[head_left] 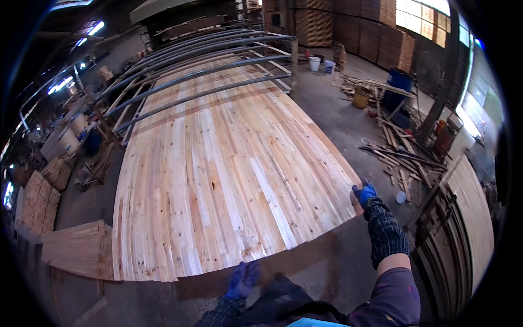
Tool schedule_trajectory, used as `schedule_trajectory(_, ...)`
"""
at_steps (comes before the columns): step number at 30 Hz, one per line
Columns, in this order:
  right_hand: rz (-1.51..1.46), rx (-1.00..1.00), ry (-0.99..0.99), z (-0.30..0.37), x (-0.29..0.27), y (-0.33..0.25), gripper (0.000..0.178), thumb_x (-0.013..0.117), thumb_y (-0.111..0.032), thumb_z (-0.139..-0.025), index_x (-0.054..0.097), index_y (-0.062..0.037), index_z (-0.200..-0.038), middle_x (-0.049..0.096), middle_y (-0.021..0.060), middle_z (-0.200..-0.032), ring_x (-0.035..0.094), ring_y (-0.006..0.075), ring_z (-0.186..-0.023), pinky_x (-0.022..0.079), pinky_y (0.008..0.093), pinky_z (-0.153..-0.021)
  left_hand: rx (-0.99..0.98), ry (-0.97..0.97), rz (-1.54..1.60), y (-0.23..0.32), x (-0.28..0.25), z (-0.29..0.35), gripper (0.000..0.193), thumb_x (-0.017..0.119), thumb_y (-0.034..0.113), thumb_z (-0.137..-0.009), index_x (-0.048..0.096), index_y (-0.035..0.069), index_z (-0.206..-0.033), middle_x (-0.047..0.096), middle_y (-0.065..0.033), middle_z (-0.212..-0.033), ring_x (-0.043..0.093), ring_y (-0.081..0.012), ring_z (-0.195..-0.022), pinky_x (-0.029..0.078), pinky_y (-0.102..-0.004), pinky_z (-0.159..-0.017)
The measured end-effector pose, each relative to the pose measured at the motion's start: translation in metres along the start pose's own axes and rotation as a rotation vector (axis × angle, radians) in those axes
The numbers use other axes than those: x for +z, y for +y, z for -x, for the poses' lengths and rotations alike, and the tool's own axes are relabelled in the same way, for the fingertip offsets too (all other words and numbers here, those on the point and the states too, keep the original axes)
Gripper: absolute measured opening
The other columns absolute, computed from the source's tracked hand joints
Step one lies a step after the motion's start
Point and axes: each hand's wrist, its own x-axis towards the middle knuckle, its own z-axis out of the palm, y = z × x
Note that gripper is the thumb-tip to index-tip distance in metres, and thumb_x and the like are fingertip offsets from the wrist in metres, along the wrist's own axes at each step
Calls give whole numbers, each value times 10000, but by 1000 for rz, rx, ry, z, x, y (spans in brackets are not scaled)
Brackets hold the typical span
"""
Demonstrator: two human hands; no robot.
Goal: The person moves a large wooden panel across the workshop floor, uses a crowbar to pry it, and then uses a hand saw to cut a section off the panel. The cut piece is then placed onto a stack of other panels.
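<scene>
A broad panel of glued pale wood strips [218, 163] fills the middle, its near edge facing me. In a blue glove, my right hand [366, 193] grips the panel's right edge close to the near corner, fingers closed around it. My left hand [243, 280], also gloved, is low beside the middle of the near edge. Its fingers are dark and blurred, so I cannot tell whether they touch the panel. Dark knitted sleeve covers run along both forearms.
Metal roller bars [201, 78] cross over the panel's far part. Stacked wood strips [79, 249] stand at the near left. To the right lie scattered scrap sticks [400, 144], a blue drum [399, 87] and leaning boards [471, 212]. White buckets [314, 64] and tall timber stacks [359, 32] are farther back.
</scene>
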Motion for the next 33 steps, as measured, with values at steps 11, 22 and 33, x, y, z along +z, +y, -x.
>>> schedule_trajectory(11,-298,178,-275,-29,10,53,553,554,-404,-806,509,22,-1156,557,245,-1099,543,349,-1025,418,376,-865,237,69,408,-76,97,-87,458,554,274,-857,419,48,-1232,513,-124,-1189,504,-274,-1085,418,-423,-931)
schedule_trajectory(22,-783,47,-664,-70,68,128,395,549,-313,-861,548,63,-981,618,128,-844,564,189,-760,467,329,-673,645,260,482,-104,135,-106,567,539,384,-842,393,23,-1255,495,-146,-1201,512,-291,-1065,406,-429,-928)
schedule_trajectory(33,-1153,385,-1110,-89,30,117,390,570,-316,-849,529,-13,-1091,592,81,-971,562,196,-864,452,345,-783,692,360,563,-73,155,-109,510,511,360,-851,436,30,-1231,518,-144,-1176,516,-321,-1056,410,-485,-910)
